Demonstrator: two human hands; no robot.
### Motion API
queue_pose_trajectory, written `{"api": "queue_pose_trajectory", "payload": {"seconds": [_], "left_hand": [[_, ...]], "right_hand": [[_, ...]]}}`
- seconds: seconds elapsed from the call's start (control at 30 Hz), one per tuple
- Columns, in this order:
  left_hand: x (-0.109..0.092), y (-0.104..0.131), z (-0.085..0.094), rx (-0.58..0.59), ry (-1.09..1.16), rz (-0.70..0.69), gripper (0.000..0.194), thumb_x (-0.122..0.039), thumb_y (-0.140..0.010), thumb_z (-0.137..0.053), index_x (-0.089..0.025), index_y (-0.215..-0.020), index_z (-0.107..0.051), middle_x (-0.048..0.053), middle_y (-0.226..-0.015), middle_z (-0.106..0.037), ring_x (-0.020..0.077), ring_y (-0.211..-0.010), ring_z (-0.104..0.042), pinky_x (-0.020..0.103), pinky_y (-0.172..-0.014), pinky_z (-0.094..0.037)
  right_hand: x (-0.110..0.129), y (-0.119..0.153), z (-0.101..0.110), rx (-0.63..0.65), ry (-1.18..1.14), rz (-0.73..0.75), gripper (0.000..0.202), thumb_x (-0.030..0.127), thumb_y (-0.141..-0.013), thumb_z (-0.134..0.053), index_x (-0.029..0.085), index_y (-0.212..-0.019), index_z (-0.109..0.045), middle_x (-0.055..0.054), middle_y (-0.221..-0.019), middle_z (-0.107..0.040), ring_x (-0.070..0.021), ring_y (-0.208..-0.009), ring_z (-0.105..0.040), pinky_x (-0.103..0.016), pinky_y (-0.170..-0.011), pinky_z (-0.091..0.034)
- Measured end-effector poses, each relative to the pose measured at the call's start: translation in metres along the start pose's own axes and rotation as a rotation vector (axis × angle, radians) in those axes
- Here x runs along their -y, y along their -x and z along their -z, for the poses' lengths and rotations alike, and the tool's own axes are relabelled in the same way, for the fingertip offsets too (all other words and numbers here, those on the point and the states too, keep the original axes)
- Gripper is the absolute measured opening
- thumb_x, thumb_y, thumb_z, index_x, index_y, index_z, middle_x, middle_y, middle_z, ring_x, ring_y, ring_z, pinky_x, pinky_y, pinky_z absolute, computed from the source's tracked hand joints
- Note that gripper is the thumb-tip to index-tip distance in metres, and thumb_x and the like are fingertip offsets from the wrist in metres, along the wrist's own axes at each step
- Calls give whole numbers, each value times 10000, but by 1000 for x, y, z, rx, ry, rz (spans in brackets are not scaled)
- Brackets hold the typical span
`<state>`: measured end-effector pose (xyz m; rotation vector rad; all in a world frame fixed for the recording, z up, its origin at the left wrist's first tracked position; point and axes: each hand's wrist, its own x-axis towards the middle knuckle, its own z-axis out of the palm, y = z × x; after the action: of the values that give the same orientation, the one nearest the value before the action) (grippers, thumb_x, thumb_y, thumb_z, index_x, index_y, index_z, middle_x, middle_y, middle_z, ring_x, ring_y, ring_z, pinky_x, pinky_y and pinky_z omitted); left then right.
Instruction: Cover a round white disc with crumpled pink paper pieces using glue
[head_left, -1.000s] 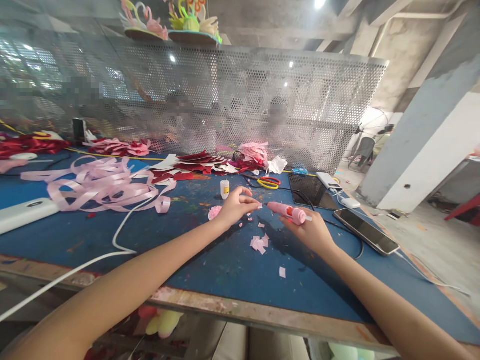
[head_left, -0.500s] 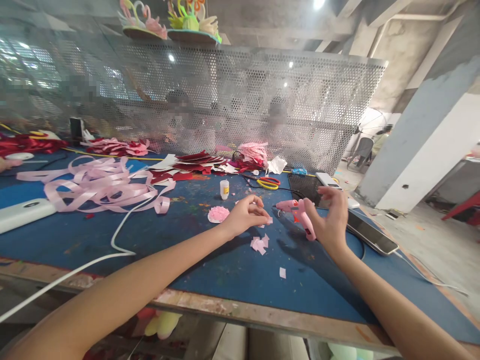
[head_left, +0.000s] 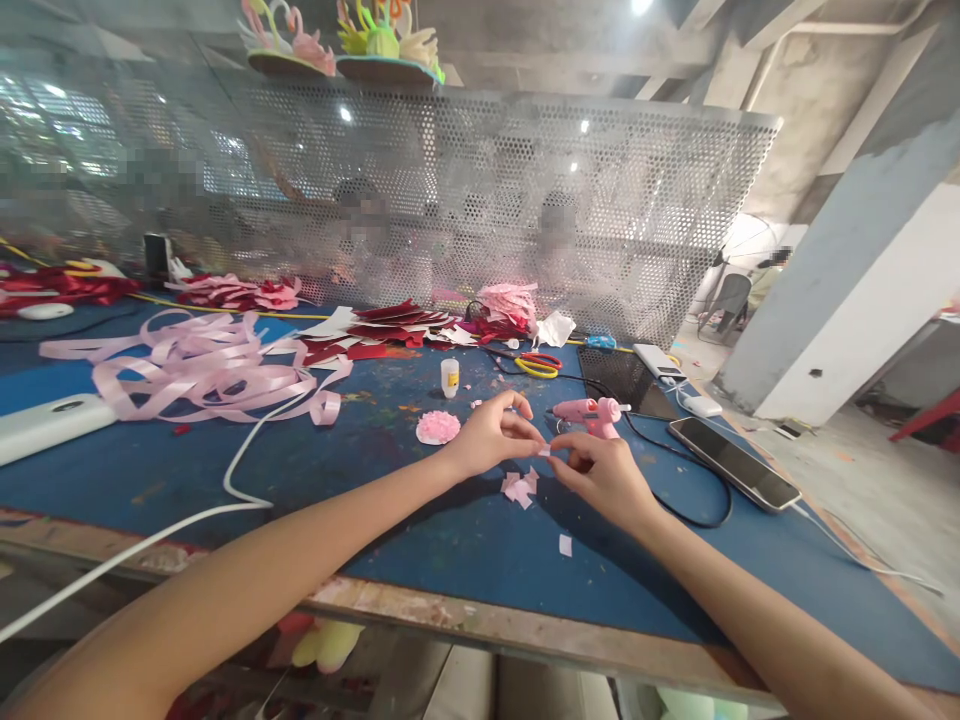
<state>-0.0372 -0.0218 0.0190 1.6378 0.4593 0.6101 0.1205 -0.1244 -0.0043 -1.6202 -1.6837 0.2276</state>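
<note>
A small pink ribbon piece (head_left: 544, 451) is pinched between the fingertips of my left hand (head_left: 495, 436). My right hand (head_left: 604, 476) meets it from the other side, thumb and forefinger closed at the piece's right edge. Just behind my right hand lies a pink glue gun (head_left: 587, 414), its nozzle pointing left. Below my fingers is a little heap of cut pink ribbon pieces (head_left: 519, 487), with one loose square (head_left: 565, 545) nearer the front edge. A round pink ruffled piece on a white base (head_left: 438, 428) rests left of my left hand.
Behind stand a small white bottle (head_left: 449, 378) and red-yellow scissors (head_left: 537, 366). Long pink ribbon (head_left: 217, 370) is tangled at left, near a white cable (head_left: 247, 470). A phone (head_left: 735, 464) and black cord (head_left: 705, 522) lie at right. A perforated metal screen (head_left: 480, 200) closes the back.
My right hand has come away from the glue gun, moving left and down to the ribbon piece in my left hand. My left hand has hardly moved.
</note>
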Motion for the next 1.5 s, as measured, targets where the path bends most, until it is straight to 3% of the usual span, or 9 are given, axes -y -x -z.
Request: {"api": "queue_pose_trajectory", "payload": {"seconds": [0.47, 0.97, 1.2, 1.5], "left_hand": [[8, -1, 1, 20, -29, -85, 432, -191, -632, -760, -188, -870, -400, 47, -793, -723, 167, -731, -686, 303, -724, -513], [8, 2, 1, 39, -153, -172, 356, -224, -700, -705, -200, -880, -399, 40, -805, -713, 183, -770, -692, 297, -728, -514], [-2, 8, -2, 29, -412, -225, 301, -192, -710, -647, -215, -824, -369, -2, -769, -694, 162, -718, -679, 269, -694, -500], [-5, 15, -6, 29, -863, -367, 246, -128, -717, -579, -226, -815, -376, -38, -789, -668, 139, -743, -641, 223, -677, -439]], "right_hand": [[2, -1, 3, -53, -157, -50, 203, 350, -775, -561, 176, -765, -666, 41, -441, -544, -98, -412, -477, -225, -473, -361], [1, -1, 3, -4, -203, -79, 207, 353, -750, -589, 161, -739, -664, 36, -431, -535, -90, -403, -448, -211, -430, -325], [2, 0, 3, -19, -127, -51, 188, 331, -731, -580, 164, -694, -659, 36, -452, -524, -85, -426, -422, -212, -448, -319], [3, 4, 1, -45, 111, 113, 139, 263, -734, -549, 191, -660, -641, 48, -459, -543, -76, -415, -440, -218, -466, -306]]}}
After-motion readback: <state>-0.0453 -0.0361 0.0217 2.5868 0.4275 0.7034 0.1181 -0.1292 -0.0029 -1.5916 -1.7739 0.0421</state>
